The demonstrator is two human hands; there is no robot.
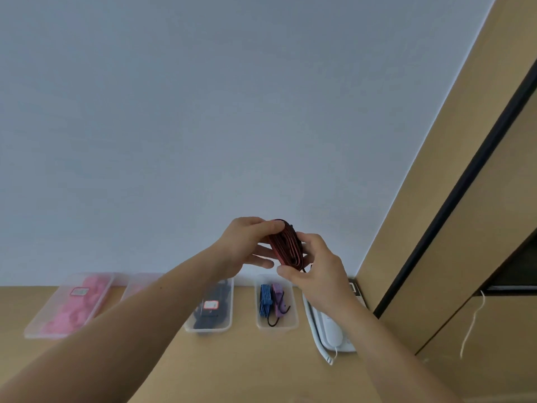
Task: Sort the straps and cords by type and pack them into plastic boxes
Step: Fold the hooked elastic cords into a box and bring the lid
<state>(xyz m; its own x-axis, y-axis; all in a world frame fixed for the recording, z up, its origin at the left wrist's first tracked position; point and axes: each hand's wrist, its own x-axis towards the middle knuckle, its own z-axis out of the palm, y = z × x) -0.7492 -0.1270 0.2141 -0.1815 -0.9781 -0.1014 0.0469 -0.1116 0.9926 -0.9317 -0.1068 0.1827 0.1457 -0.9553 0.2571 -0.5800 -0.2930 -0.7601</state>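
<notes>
A folded red-and-black bungee cord (286, 244) is held up in front of the wall, above the table. My left hand (247, 242) grips its upper end with thumb over the top. My right hand (312, 263) pinches its lower end, where a dark hook peeks out. Below, a clear plastic box (276, 323) holds a blue striped cord (265, 299) and a purple cord (279, 298) with black hooks. Another clear box (213, 327) holds dark straps with a red-edged label. A box (68, 305) at the left holds pink straps.
The boxes stand in a row on a wooden table (232, 365) against a white wall. A white wall-type phone (331, 330) with a coiled cable lies to the right of the boxes. A wooden cabinet (465, 257) with a dangling white string stands at the right.
</notes>
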